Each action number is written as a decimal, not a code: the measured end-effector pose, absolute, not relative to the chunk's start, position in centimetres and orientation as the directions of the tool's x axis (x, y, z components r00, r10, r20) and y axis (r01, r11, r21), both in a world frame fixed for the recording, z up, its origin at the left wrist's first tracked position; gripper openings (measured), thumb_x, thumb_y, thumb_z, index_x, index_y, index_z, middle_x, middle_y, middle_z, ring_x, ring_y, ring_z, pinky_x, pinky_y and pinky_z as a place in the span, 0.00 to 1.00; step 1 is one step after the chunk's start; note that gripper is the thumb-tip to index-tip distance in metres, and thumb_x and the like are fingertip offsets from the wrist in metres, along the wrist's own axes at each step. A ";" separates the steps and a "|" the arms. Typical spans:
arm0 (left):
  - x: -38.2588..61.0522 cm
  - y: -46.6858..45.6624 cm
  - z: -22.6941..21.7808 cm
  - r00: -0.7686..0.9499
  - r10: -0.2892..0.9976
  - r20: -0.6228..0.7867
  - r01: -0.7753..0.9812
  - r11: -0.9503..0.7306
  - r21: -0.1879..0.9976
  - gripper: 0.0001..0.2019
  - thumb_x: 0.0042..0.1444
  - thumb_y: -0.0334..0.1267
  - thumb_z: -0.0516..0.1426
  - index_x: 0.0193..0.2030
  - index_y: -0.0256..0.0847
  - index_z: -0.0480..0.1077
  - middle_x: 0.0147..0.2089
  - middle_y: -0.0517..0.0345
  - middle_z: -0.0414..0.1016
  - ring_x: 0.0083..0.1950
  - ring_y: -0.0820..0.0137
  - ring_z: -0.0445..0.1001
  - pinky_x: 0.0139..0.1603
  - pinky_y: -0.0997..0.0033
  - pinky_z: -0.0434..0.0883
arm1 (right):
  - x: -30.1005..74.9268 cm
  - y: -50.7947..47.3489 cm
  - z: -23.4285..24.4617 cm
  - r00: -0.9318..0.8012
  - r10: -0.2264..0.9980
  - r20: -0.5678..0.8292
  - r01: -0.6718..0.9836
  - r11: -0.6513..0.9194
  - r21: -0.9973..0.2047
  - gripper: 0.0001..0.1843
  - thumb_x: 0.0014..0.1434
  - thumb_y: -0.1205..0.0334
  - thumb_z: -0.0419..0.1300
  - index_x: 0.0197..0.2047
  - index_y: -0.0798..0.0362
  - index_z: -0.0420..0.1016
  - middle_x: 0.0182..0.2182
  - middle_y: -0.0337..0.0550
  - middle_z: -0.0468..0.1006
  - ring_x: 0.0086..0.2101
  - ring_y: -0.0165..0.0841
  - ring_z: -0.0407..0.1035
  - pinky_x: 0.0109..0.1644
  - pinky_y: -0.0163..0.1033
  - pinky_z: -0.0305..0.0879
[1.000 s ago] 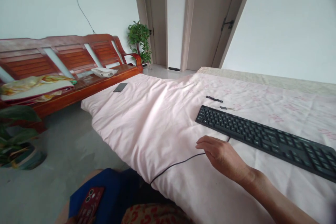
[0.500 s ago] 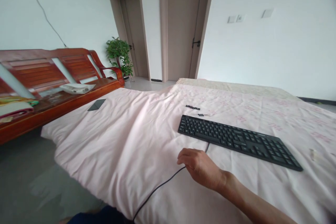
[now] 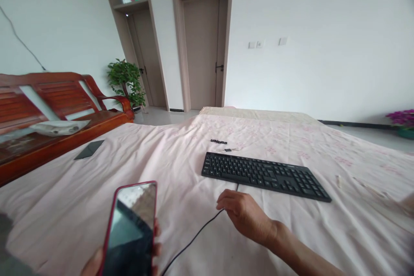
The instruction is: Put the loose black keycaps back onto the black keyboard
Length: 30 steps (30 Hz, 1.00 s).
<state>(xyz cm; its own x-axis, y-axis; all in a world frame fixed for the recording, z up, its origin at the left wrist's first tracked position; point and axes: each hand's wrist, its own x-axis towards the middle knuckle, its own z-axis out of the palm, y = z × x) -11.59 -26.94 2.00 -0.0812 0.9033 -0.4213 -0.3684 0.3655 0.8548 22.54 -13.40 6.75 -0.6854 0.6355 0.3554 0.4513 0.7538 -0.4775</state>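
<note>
In the lower left, my left hand (image 3: pixel 157 248) is closed around a phone (image 3: pixel 132 228) with a red case. Its thumb shows along the left side and its fingertips along the right; the rest is hidden behind the phone. The dark, reflective screen faces me. My right hand (image 3: pixel 244 214) rests low over the pink bedsheet (image 3: pixel 181 189), fingers bent together on a thin black cable (image 3: pixel 194 238). This cable runs from the near edge of a black keyboard (image 3: pixel 265 177), lying flat just beyond that hand, down to the bottom of the view.
A flat dark tablet or phone (image 3: pixel 89 149) lies at the bed's left. Beyond the keyboard are a row of small black keycaps (image 3: pixel 219 141) and a small dark piece (image 3: pixel 228 150). Thin pale sticks (image 3: pixel 338 181) lie right, near a blurred shape. A wooden bench (image 3: pixel 64 95) stands left.
My left hand has come into view at the lower left with the phone. The view has swung to the right and up. My right hand stays on the cable.
</note>
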 end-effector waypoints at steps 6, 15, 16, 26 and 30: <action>-1.6 -20.9 9.4 0.387 0.908 -0.164 -0.692 0.403 0.600 0.29 0.50 0.60 0.56 0.51 0.41 0.75 0.52 0.48 0.75 0.52 0.56 0.74 0.53 0.53 0.69 | 25.2 -12.2 6.2 -0.479 0.769 0.424 0.504 0.636 -0.585 0.19 0.56 0.77 0.50 0.38 0.50 0.79 0.38 0.42 0.79 0.38 0.32 0.75 0.44 0.37 0.70; 4.1 -12.9 10.0 0.694 0.719 -0.033 -0.671 0.663 0.331 0.34 0.55 0.62 0.53 0.58 0.36 0.69 0.50 0.46 0.75 0.51 0.58 0.73 0.63 0.39 0.55 | 27.5 -11.8 5.7 -0.168 0.726 0.667 0.487 0.649 -0.584 0.15 0.62 0.72 0.50 0.42 0.49 0.77 0.41 0.45 0.77 0.41 0.33 0.73 0.43 0.38 0.72; 4.5 -12.5 9.6 0.714 0.698 -0.047 -0.654 0.691 0.308 0.34 0.56 0.62 0.51 0.59 0.38 0.68 0.51 0.46 0.75 0.51 0.58 0.73 0.63 0.37 0.53 | 27.6 -11.9 5.7 -0.160 0.702 0.694 0.499 0.664 -0.557 0.16 0.63 0.72 0.50 0.43 0.49 0.76 0.42 0.46 0.76 0.41 0.33 0.73 0.43 0.38 0.72; 6.0 -10.0 5.1 0.789 0.612 -0.053 -0.571 0.763 0.303 0.33 0.58 0.63 0.49 0.64 0.46 0.61 0.52 0.48 0.75 0.51 0.57 0.74 0.59 0.40 0.58 | 27.0 -13.1 5.2 -0.387 0.603 0.698 0.658 0.711 -0.249 0.23 0.62 0.68 0.51 0.59 0.44 0.68 0.58 0.49 0.67 0.54 0.42 0.65 0.54 0.52 0.67; 5.8 -9.4 3.7 0.802 0.586 -0.118 -0.553 0.803 0.223 0.34 0.55 0.64 0.51 0.57 0.38 0.69 0.49 0.46 0.76 0.49 0.60 0.74 0.53 0.53 0.65 | 26.2 -13.3 5.7 -0.558 0.533 0.636 0.609 0.784 -0.122 0.23 0.62 0.58 0.53 0.60 0.42 0.67 0.65 0.46 0.58 0.61 0.48 0.54 0.58 0.56 0.62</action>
<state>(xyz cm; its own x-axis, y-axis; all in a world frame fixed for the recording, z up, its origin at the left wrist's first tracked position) 5.82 -9.44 3.75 0.8020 0.5855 -0.1179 -0.5532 0.8026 0.2232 26.18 -13.34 5.66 -0.5579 0.5326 0.6365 0.6092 0.7836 -0.1218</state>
